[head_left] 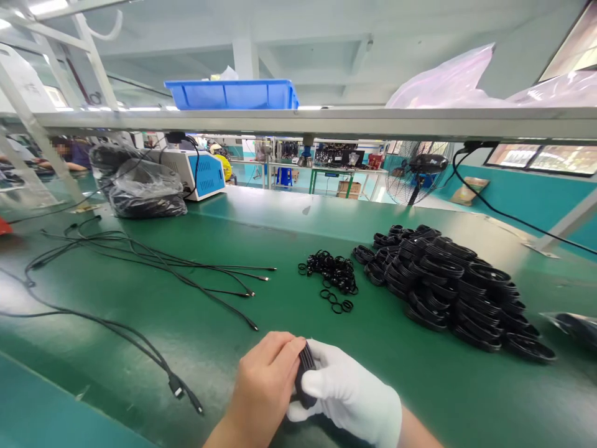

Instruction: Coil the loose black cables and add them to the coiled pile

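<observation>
Between my two hands, low in the middle of the head view, is a coiled black cable [306, 374]. My bare left hand [265, 379] grips its left side, fingers bent against the coil. From the right, my right hand [342, 389] in a white glove wraps it with thumb and fingers. Ahead of them lies a heap of small black rubber rings [332, 270], a few of them loose in front. Uncoiled black cables [153, 258] stretch over the green table at left, and one lies nearer with its connector [176, 387]. A big pile of coiled cables [443, 280] stands at right.
A clear plastic bag [144, 186] with dark contents sits by a blue-and-white machine [200, 171] at back left. Overhead, a shelf [326, 122] carries a blue bin [233, 94]. A fan [415, 168] stands beyond the green table [289, 311]; another bag [573, 326] lies far right.
</observation>
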The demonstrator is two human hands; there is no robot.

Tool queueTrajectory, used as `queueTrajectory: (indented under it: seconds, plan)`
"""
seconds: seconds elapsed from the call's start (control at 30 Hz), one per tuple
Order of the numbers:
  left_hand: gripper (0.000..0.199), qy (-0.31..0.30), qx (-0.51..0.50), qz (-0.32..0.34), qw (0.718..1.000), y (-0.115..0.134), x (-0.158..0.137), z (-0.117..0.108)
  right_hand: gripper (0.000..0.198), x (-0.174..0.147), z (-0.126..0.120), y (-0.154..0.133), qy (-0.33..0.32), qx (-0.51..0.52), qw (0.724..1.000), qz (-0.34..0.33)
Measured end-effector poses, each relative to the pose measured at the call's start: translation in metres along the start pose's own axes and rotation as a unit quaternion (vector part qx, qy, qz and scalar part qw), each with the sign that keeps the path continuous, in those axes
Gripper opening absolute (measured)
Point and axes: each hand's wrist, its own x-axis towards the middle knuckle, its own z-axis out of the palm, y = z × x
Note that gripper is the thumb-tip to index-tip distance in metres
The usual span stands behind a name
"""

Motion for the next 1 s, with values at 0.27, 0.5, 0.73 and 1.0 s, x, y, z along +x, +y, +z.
queueTrajectory:
  seconds: [0.27, 0.5, 0.73, 1.0]
  plan:
    - [0.026, -0.056, -0.030, -0.074, 0.995, -0.004, 0.008, -0.003, 0.047, 0.000, 0.005, -0.005, 0.057, -0.029, 0.998, -0.014]
    - [0.025, -0.112, -0.087, -0.149, 0.979, -0.005, 0.020, -0.008, 0.049, 0.002, 0.003, -0.001, 0.063, -0.027, 0.998, -0.010]
    - [0.025, -0.120, -0.087, -0.152, 0.977, -0.008, 0.020, -0.003, 0.050, 0.004, 0.003, -0.001, 0.054, -0.026, 0.998, -0.031]
    - [0.017, -0.161, -0.154, -0.268, 0.937, -0.012, 0.029, -0.013, 0.048, 0.002, -0.004, -0.003, 0.059, -0.003, 0.997, -0.047]
